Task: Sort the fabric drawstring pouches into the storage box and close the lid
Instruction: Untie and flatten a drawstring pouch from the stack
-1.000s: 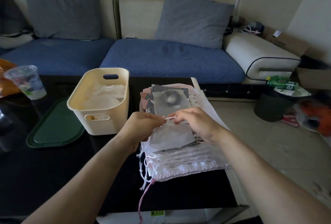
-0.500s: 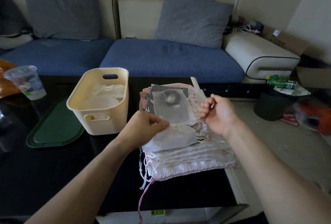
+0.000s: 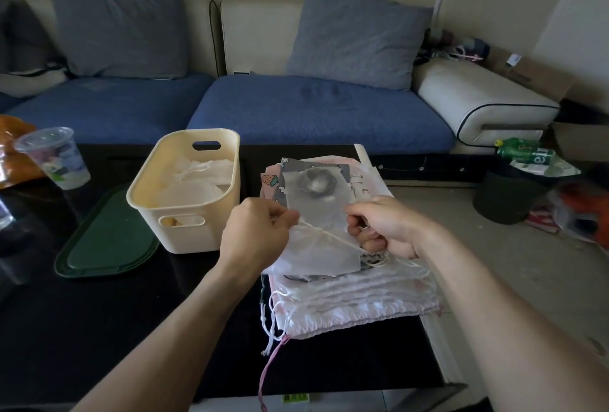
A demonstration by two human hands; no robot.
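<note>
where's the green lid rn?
Head view: the green lid lies flat on the black table, left of the cream storage box, off the box, right of the plastic cup.

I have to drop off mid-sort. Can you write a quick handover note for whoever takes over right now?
Left hand pinches one end of a white drawstring cord; right hand grips the other end, over the sheer white pouch atop the pile of fabric pouches.
Cream plastic storage box is open, with a few white pouches inside.
Dark green lid lies flat left of the box.
Left: most of the pile, then the lid.
</note>
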